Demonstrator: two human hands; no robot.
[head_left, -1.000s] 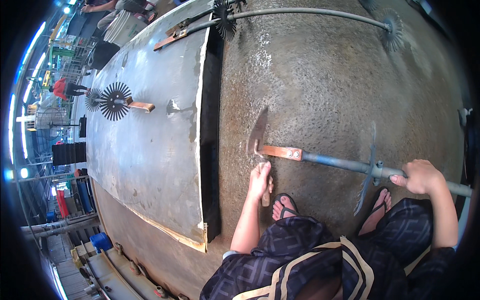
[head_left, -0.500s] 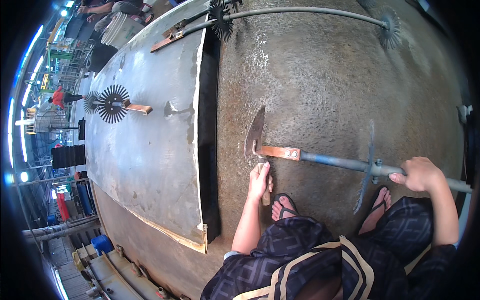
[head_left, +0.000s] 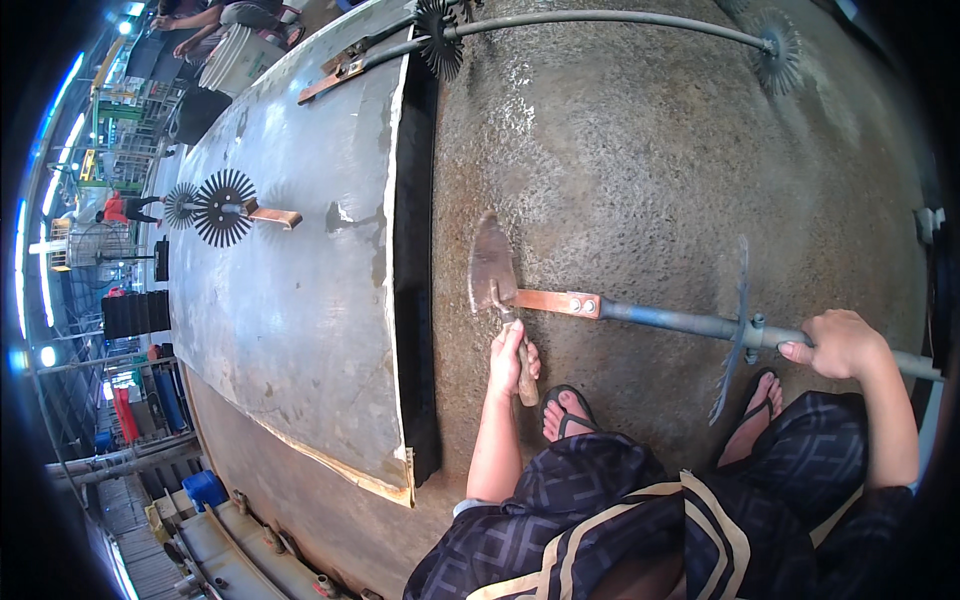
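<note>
My left hand [head_left: 512, 358] is closed round the wooden handle of a trowel [head_left: 490, 265]. The trowel's rusty pointed blade shows its broad face, right by the tip of a copper strip [head_left: 548, 302]; whether they touch I cannot tell. That strip is bolted to the end of a grey metal rod [head_left: 665, 322], which lies across in front of me. Around the rod, my right hand [head_left: 845, 345] is wrapped close to a thin toothed disc [head_left: 742, 325] seen edge-on.
A grey-topped table [head_left: 300, 330] stands at left, with a black spiked disc [head_left: 226, 208] and copper strip on it. Another long rod [head_left: 610, 17] with spiked discs reaches from the table's far end over the wet concrete floor [head_left: 640, 180]. Far left, people sit and stand beyond a white bucket [head_left: 238, 58].
My left hand has shifted slightly left with the trowel, whose blade has turned from narrow to broad face. The rod and my right hand stay nearly still.
</note>
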